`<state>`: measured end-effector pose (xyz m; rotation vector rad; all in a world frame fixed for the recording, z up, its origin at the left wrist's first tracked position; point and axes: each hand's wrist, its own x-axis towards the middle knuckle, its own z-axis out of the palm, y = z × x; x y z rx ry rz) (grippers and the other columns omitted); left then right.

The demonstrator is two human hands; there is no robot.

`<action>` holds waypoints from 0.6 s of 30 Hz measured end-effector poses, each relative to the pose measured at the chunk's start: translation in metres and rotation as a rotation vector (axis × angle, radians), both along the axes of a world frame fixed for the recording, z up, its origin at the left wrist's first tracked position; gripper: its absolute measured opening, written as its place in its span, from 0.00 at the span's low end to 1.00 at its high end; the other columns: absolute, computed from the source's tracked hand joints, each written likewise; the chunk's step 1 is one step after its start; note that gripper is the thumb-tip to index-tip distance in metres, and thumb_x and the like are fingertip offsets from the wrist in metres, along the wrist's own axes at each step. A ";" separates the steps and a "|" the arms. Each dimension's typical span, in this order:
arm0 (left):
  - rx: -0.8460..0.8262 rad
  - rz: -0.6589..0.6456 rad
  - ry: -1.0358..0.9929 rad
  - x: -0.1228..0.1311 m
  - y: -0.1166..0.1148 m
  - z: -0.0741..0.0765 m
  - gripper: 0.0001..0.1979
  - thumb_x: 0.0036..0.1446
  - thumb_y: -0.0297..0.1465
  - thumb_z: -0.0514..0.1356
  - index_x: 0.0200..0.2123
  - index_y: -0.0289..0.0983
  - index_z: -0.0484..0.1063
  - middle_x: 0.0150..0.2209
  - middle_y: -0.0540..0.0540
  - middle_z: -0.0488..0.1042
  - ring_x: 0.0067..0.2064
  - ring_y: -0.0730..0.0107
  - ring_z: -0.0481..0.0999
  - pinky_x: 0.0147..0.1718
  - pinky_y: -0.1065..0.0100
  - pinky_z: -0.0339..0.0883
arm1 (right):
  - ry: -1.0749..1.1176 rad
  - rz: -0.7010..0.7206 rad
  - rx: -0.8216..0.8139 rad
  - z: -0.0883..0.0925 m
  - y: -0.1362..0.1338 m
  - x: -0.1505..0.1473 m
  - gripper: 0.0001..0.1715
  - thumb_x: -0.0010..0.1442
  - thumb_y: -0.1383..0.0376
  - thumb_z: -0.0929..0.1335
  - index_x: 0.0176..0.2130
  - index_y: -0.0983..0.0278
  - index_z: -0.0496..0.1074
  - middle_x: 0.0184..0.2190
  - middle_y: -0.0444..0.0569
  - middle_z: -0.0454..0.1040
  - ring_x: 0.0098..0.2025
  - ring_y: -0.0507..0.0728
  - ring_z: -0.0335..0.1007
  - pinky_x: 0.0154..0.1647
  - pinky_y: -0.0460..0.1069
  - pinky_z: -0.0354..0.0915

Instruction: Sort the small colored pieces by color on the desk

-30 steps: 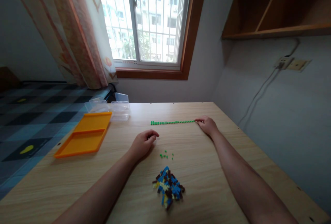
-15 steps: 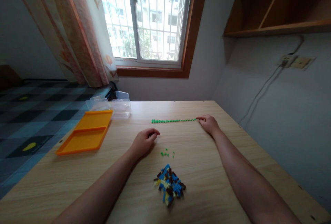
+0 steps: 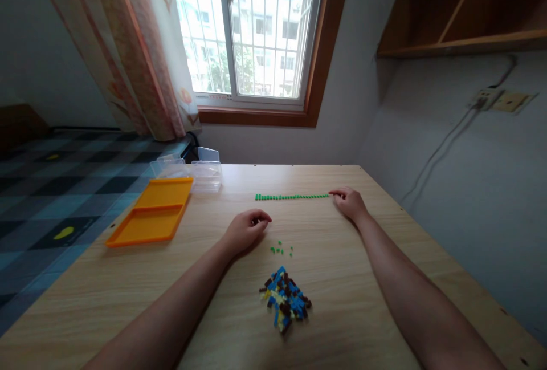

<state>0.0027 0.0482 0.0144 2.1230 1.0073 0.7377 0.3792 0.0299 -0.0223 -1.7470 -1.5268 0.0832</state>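
Divided tray [image 3: 156,220] nr clear boxes [image 3: 207,178]; L grip [image 3: 247,230], R grip [image 3: 350,204] part-curled, hold unclear.

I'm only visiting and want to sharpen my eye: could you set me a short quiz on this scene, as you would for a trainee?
1. Which is at the right-hand end of the green row: A) the left hand or B) the right hand?
2. True or false: the mixed pile lies nearer the viewer than the loose green bits.
3. Fill in the colour: the tray to the left of both hands is ____.

Key: 1. B; 2. True; 3. orange.
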 end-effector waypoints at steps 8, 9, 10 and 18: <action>0.026 -0.380 0.110 -0.011 -0.001 0.008 0.05 0.50 0.30 0.66 0.31 0.40 0.82 0.35 0.47 0.77 0.41 0.66 0.74 0.45 0.68 0.66 | 0.191 0.301 -0.034 0.016 -0.007 -0.064 0.16 0.56 0.60 0.68 0.38 0.66 0.82 0.34 0.51 0.81 0.33 0.56 0.75 0.35 0.48 0.68; 0.036 -0.390 0.120 -0.011 0.000 0.008 0.05 0.50 0.30 0.67 0.32 0.40 0.83 0.35 0.47 0.76 0.41 0.66 0.74 0.45 0.68 0.66 | 0.208 0.425 -0.084 0.020 -0.010 -0.075 0.16 0.56 0.59 0.69 0.39 0.66 0.82 0.32 0.51 0.81 0.32 0.55 0.74 0.33 0.48 0.67; 0.048 -0.396 0.130 -0.012 0.000 0.007 0.05 0.50 0.31 0.68 0.32 0.41 0.83 0.35 0.47 0.76 0.42 0.66 0.74 0.46 0.68 0.65 | 0.202 0.540 -0.131 0.026 -0.013 -0.087 0.15 0.57 0.59 0.69 0.38 0.66 0.82 0.31 0.50 0.80 0.31 0.54 0.72 0.32 0.47 0.65; 0.139 -0.388 0.245 -0.010 -0.005 0.007 0.06 0.51 0.32 0.69 0.34 0.46 0.84 0.33 0.49 0.74 0.41 0.67 0.72 0.44 0.68 0.63 | -0.133 0.889 -0.284 0.056 -0.039 -0.147 0.11 0.55 0.69 0.69 0.36 0.62 0.83 0.26 0.45 0.76 0.27 0.50 0.66 0.31 0.44 0.60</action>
